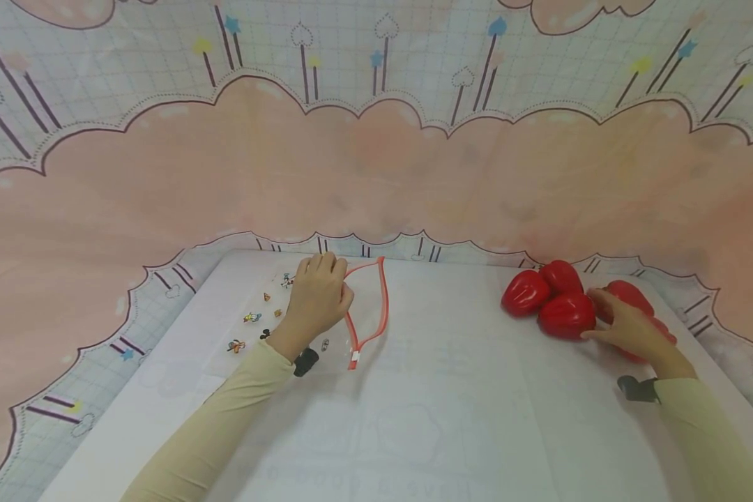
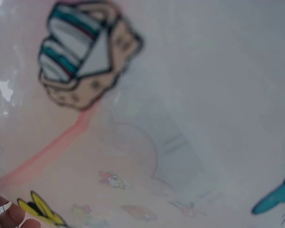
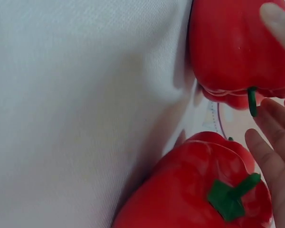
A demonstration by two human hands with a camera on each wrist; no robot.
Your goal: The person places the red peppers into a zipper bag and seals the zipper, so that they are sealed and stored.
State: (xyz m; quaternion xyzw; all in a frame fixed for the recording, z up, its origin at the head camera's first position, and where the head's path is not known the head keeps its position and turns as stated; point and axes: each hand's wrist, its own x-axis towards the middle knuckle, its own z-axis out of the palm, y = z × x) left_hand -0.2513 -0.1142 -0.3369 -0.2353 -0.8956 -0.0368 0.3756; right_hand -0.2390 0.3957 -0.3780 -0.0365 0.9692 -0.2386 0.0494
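My left hand (image 1: 316, 296) grips the upper side of a clear plastic zip bag (image 1: 385, 296) with a red-orange zipper edge and small cartoon prints. The bag's mouth gapes toward the right. In the left wrist view the see-through film (image 2: 204, 95) fills the picture, with fingertips (image 2: 7, 216) at the lower left corner. My right hand (image 1: 634, 335) is among several glossy red bell peppers (image 1: 567, 316) at the table's right side. In the right wrist view its thumb overlaps one pepper (image 3: 237, 47), and its fingers extend near the green stem of another pepper (image 3: 194, 180).
A white cloth covers the table (image 1: 439, 390). Behind it hangs a patterned curtain (image 1: 376, 167) with peach and pale grid shapes. A dark wrist camera (image 1: 306, 362) sits under the left wrist, and another dark camera (image 1: 636, 388) is by the right wrist.
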